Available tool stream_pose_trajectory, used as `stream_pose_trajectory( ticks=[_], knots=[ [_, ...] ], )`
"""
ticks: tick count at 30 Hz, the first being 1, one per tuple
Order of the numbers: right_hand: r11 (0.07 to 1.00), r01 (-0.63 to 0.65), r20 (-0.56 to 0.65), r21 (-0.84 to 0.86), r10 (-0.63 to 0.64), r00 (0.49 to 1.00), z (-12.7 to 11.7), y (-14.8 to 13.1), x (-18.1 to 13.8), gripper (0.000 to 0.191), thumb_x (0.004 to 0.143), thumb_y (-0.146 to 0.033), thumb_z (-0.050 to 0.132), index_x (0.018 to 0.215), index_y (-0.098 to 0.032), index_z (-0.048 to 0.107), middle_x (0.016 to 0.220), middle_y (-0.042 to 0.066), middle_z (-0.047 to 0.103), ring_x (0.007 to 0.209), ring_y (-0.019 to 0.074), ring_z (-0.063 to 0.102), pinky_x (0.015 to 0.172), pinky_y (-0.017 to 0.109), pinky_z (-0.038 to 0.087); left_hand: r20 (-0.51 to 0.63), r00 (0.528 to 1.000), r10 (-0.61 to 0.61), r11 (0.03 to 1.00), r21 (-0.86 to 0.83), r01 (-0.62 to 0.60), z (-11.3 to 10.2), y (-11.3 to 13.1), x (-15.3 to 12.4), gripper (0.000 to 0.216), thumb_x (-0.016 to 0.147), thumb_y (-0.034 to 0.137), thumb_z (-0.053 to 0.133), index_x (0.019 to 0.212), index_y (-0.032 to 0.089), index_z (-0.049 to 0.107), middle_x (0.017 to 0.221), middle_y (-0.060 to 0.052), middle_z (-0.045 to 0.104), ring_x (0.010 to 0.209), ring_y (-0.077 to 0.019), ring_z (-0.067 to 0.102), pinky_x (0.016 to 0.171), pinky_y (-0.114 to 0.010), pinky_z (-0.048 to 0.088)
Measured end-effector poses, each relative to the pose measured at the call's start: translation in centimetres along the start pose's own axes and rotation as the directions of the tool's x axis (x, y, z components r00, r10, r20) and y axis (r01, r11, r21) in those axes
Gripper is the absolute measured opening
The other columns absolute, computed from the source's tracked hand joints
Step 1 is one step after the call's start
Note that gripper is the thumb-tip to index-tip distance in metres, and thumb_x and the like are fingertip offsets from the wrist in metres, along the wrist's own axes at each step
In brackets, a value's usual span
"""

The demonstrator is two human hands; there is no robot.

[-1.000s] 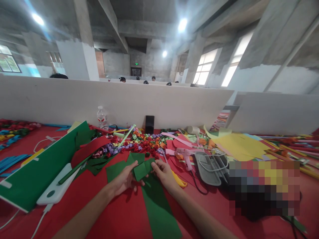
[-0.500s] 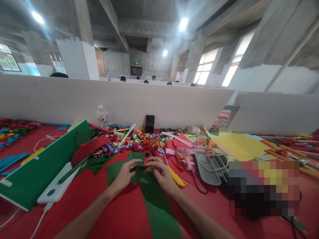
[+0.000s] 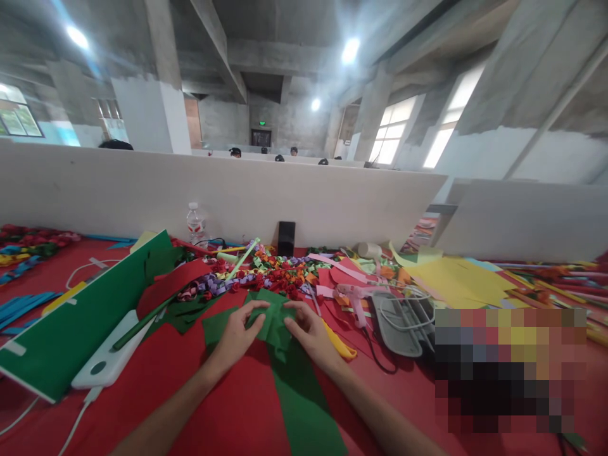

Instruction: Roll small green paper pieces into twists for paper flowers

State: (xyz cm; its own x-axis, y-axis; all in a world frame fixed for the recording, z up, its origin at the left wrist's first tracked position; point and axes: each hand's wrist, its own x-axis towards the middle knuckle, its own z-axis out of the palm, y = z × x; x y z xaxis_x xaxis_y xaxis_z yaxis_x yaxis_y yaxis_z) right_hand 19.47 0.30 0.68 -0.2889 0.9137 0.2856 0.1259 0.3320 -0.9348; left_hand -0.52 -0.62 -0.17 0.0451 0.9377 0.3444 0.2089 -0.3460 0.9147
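Both hands hold one creased piece of green paper point(image 3: 274, 320) in front of me. My left hand point(image 3: 243, 329) pinches its left edge between thumb and fingers. On the other side, my right hand point(image 3: 306, 328) grips the right edge, with the fingers curled over the top. The piece faces me and its lower end hangs down in a rough, cut-looking shape. Beneath it a long green paper strip point(image 3: 306, 399) runs toward the front right over red sheets. Another flat green sheet point(image 3: 217, 329) lies by my left wrist.
Several curled paper pieces point(image 3: 280, 273) are heaped behind my hands. At the left stand a green board point(image 3: 90, 310) and a white power strip point(image 3: 107, 354). To the right are a pink glue gun point(image 3: 357, 301), a grey tray point(image 3: 396, 326) and yellow sheets point(image 3: 456, 278).
The green paper has been turned from nearly edge-on to facing me, and its creased surface now shows. Both hands have shifted slightly, their thumbs now on its near side.
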Motion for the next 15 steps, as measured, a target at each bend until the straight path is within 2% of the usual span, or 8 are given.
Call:
stream_pose_trajectory(
  ticks=[3,8,11,15],
  knots=[
    [0.999,0.035,-0.02,-0.008,-0.035,0.999,0.24,0.13,0.04,0.035,0.084,-0.044,0.064,0.112,-0.022,0.06,0.062,-0.006,0.036,0.055,0.0121,0.04,0.05,0.022,0.034,0.012,0.999,-0.04,0.996,-0.074,0.041,0.12,-0.07,0.06,0.03,0.082,0.035,0.061,0.107,0.019,0.066,0.102,-0.008,0.072,0.089,-0.0222,0.066,0.077,-0.03,0.051],
    [0.999,0.03,-0.049,0.014,-0.029,0.998,-0.1,0.67,0.26,0.034,0.086,-0.045,0.061,0.108,-0.02,0.061,0.063,-0.005,0.037,0.055,0.0118,0.038,0.05,0.023,0.032,0.041,0.992,-0.119,0.974,-0.187,0.125,0.16,0.07,0.13,0.037,0.08,0.039,0.065,0.109,0.016,0.064,0.087,-0.007,0.072,0.076,-0.0205,0.067,0.067,-0.028,0.052],
    [0.999,0.035,-0.04,0.002,-0.035,0.999,-0.42,0.87,0.3,0.033,0.086,-0.044,0.061,0.109,-0.02,0.061,0.067,-0.004,0.041,0.06,0.0128,0.042,0.054,0.023,0.034,0.059,0.993,-0.103,0.977,-0.181,0.112,0.08,0.11,0.19,0.038,0.081,0.04,0.065,0.11,0.016,0.065,0.083,-0.006,0.072,0.073,-0.0195,0.067,0.063,-0.026,0.051],
    [1.0,0.021,-0.007,0.006,-0.021,1.0,-0.25,0.62,0.19,0.033,0.082,-0.041,0.066,0.107,-0.02,0.063,0.066,-0.005,0.039,0.06,0.0122,0.04,0.054,0.023,0.033,-0.014,0.996,-0.089,0.985,-0.149,0.086,0.05,-0.13,0.25,0.034,0.08,0.041,0.066,0.102,0.016,0.069,0.089,-0.008,0.074,0.077,-0.0207,0.068,0.066,-0.027,0.052]
  ],
)
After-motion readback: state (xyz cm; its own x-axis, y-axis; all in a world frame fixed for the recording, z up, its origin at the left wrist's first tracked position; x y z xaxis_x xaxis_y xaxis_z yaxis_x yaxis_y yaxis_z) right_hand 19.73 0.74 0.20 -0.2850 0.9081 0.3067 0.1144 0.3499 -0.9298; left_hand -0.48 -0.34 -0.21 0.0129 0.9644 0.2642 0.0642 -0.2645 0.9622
